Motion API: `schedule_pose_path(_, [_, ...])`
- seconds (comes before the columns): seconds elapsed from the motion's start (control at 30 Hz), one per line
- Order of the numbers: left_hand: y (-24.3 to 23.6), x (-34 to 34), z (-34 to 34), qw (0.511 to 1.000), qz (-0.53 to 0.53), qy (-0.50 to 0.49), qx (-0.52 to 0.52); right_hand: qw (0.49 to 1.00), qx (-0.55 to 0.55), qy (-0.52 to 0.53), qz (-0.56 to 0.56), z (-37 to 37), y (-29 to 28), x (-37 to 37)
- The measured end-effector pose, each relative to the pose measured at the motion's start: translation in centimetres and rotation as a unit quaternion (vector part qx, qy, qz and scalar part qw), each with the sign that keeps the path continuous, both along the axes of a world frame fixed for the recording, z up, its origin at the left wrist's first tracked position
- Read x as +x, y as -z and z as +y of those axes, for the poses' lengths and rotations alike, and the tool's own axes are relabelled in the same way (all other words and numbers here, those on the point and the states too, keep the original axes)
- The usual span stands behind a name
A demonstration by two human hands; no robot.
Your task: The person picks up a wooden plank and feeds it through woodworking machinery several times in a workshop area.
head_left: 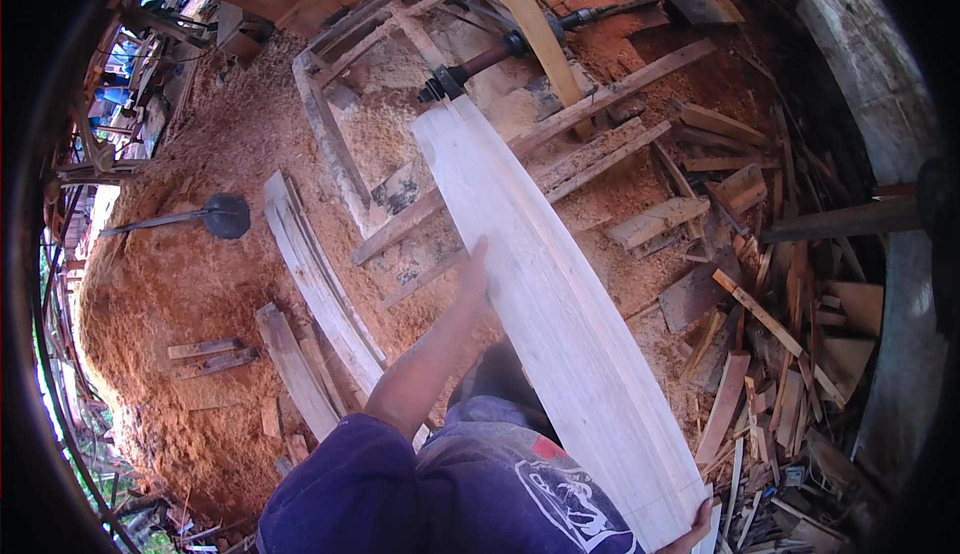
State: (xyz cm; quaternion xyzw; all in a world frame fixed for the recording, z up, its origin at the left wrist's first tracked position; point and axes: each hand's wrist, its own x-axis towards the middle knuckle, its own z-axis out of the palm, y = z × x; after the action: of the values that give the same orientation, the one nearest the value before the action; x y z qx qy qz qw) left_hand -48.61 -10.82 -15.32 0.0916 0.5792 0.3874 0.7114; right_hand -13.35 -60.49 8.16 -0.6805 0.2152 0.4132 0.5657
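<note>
A long, wide, pale wooden plank (560, 304) with a slightly curved outline lies slantwise in front of me. My left hand (478, 272) grips its left edge around the middle, with most of the fingers hidden beneath it. At the near end, my right hand (692, 532) holds the corner, only partly in view at the lower edge. The plank's far end meets a dark metal shaft with a cutter head (445, 84) on a wooden frame. I cannot tell whether the shaft is turning.
Wooden beams (620, 99) of the machine frame cross under the plank. Curved boards (318, 274) lie to the left on sawdust, near a shovel-like tool (228, 216). Offcuts (735, 404) are heaped at the right. A yellowish strip, perhaps a belt (540, 29), runs over the shaft.
</note>
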Motion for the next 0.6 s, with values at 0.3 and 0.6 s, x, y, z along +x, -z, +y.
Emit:
schedule_pose_path(0.3, [0.1,-0.5,1.1,1.0,0.016,0.02,0.004,0.999,0.04,-0.015,0.015,3.3,-2.2,-1.0])
schedule_pose_path(0.6, [-0.7,-0.8,2.1,1.0,-0.009,0.005,-0.004,1.0,0.014,-0.009,0.004,5.8,-3.4,-1.8])
